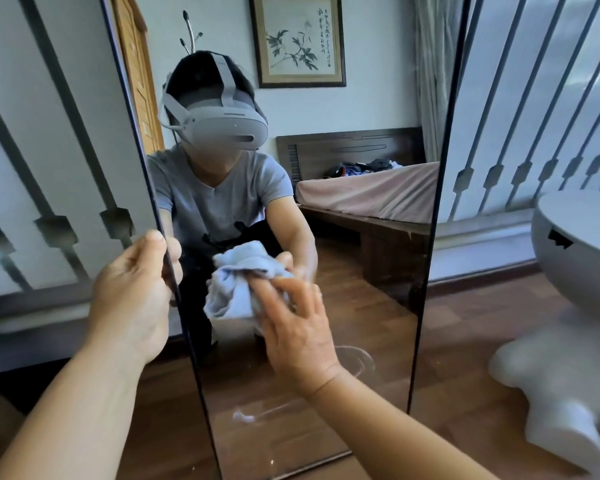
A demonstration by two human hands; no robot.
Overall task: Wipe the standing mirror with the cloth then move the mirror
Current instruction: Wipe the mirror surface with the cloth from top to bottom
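Note:
The tall standing mirror (378, 306) with a thin dark frame fills the middle of the head view and stands on the wooden floor. My left hand (132, 292) grips its left edge at mid-height, thumb on the front. My right hand (295, 327) presses a crumpled light blue cloth (232, 289) against the glass, a little left of centre. White smears show on the lower glass below the cloth. The glass reflects a person in a grey shirt and headset, squatting.
A white rounded stool or table (575, 306) stands close to the mirror's right side. Behind the mirror are frosted panels with dark bars (49, 150) and a low sill. A bed and a framed picture appear only as reflections.

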